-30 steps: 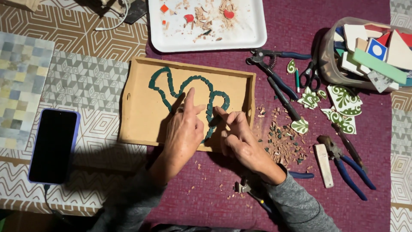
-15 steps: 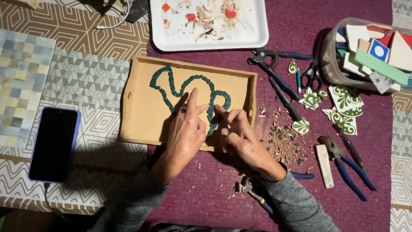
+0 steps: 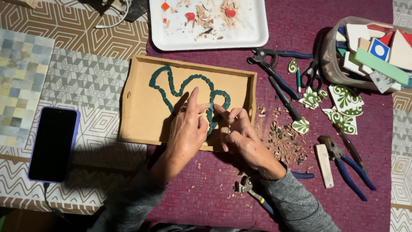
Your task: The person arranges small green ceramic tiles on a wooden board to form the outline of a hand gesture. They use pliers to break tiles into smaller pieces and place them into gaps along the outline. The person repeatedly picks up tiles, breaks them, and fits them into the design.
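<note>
Left hand [image 3: 186, 129] and right hand [image 3: 236, 129], together, are pressing green tile pieces [image 3: 214, 105] mid-frame in the wooden tray [image 3: 137, 107]; a nudge risks dislodging neighbours.

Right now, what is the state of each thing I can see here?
phone: screen dark, cable plugged in
wooden tray: green tile outline unfinished
white tray: holds tile scraps
plastic tub: full of tile pieces
scissors: closed
left hand: forefinger on the tiles
right hand: fingertips on the tiles

maroon cloth [image 3: 352, 215] over geometric-patterned table covering [image 3: 86, 30]; warm overhead light, dark shadows below
</note>
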